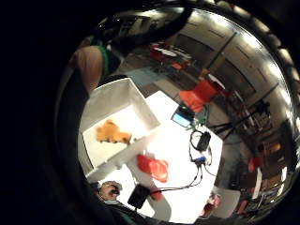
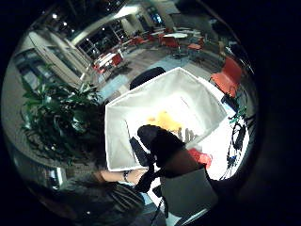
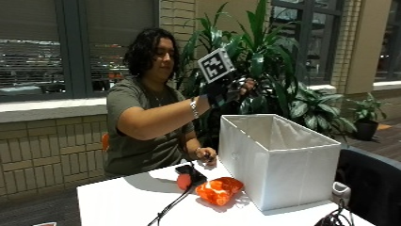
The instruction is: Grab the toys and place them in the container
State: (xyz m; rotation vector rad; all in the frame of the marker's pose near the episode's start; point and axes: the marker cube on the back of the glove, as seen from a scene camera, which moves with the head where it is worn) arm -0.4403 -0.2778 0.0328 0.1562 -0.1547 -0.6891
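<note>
The gloved right hand [image 3: 227, 91] hangs in the upper middle of the outside view, above the near-left rim of the white container [image 3: 276, 162]; its grip is relaxed, fingers spread and holding nothing. The container stands on the white bench [image 3: 119, 205] at right of centre. Only the palm views look inside: one orange-yellow toy [image 1: 112, 132] lies on the container floor. One red-orange toy [image 3: 218, 190] lies on the bench, touching the container's front-left corner, low centre. Just behind it sit a black device [image 3: 191, 172] and a small red object [image 3: 183, 181]. The bare hand [image 3: 206, 154] rests on the bench beside the device.
</note>
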